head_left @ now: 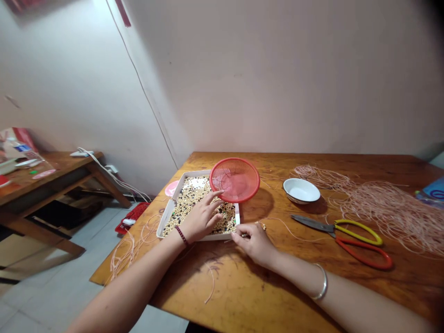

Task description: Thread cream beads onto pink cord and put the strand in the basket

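- Okay, key relation: the loose beads (pixel 194 194), cream and dark, lie in the shallow tray (pixel 237 213) directly below the left hand (pixel 199 221) and beyond its fingertips, away from the wearer.
- Left hand is nearer, reaching over the tray's near side. Its fingers are spread, nothing gripped that I can see; I can't tell whether a fingertip touches any beads.
- Right hand (pixel 255 243) rests just outside the tray's near right corner, so from there the beads are to the left and farther off.
- Right fingers are curled in, pinching a pink cord (pixel 285 225), as I judge it; the cord trails off rightward, and a few beads show at that hand. Exact grip is hidden from me.
- Long axis: beads are roundish, so none to log. Tray's longer side I can't call, its far right corner being covered.
- Red basket (pixel 239 182) overlaps that corner in my view, tilted, just past the left fingertips; contact unclear.
- Scissors (pixel 333 228) lie on the tabletop (pixel 277 296) to the right, blades toward the right hand, well apart.
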{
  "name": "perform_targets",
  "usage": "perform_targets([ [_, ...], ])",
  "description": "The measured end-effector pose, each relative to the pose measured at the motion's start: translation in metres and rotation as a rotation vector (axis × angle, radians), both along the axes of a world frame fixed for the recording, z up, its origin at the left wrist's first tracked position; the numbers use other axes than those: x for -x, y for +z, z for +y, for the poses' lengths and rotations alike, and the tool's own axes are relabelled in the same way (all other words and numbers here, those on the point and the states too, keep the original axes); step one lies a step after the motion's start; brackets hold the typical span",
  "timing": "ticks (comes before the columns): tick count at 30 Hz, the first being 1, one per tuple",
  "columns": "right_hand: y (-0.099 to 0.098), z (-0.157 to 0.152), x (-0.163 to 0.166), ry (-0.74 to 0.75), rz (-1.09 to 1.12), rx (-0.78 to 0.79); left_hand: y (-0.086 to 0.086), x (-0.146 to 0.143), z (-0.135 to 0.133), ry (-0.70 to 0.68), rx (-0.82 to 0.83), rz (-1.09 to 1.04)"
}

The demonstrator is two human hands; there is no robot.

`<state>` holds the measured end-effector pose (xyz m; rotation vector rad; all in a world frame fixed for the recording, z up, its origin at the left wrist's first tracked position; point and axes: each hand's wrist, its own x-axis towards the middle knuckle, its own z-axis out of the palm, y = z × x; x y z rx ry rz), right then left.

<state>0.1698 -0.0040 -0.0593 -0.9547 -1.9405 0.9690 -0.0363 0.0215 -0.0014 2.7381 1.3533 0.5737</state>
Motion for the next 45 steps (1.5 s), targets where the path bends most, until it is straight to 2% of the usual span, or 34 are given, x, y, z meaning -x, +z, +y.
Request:
perform_targets([
  [3,0.001,-0.003,0.000,0.023,-0.054,-0.054,0.000,0.001,0.000,-0.008,0.018,-0.008],
  [10,0.002,-0.002,0.000,0.035,-0.070,-0.063,0.008,-0.003,-0.005,-0.084,0.098,-0.073],
  [15,0.003,-0.002,-0.001,0.034,-0.079,-0.095,0.007,-0.004,-0.003,-0.019,0.027,-0.151],
  [21,0.002,-0.002,-0.001,0.026,-0.102,-0.080,0.009,-0.004,-0.005,-0.075,0.003,-0.161],
  [25,0.003,-0.001,-0.002,0.003,-0.093,-0.074,0.007,-0.003,-0.006,-0.086,0.050,-0.122],
  [33,-0.001,0.011,-0.004,-0.180,0.168,0.095,0.006,-0.004,-0.005,-0.102,0.144,-0.051],
  [39,-0.004,0.014,-0.005,-0.272,0.278,0.041,0.004,-0.004,-0.003,-0.085,0.135,0.037],
  [42,-0.005,0.017,-0.007,-0.456,0.325,0.038,0.003,-0.005,-0.005,-0.058,0.126,0.077],
  [45,-0.008,0.025,-0.012,-0.658,0.326,0.059,0.003,-0.008,-0.004,0.107,0.077,0.097],
])
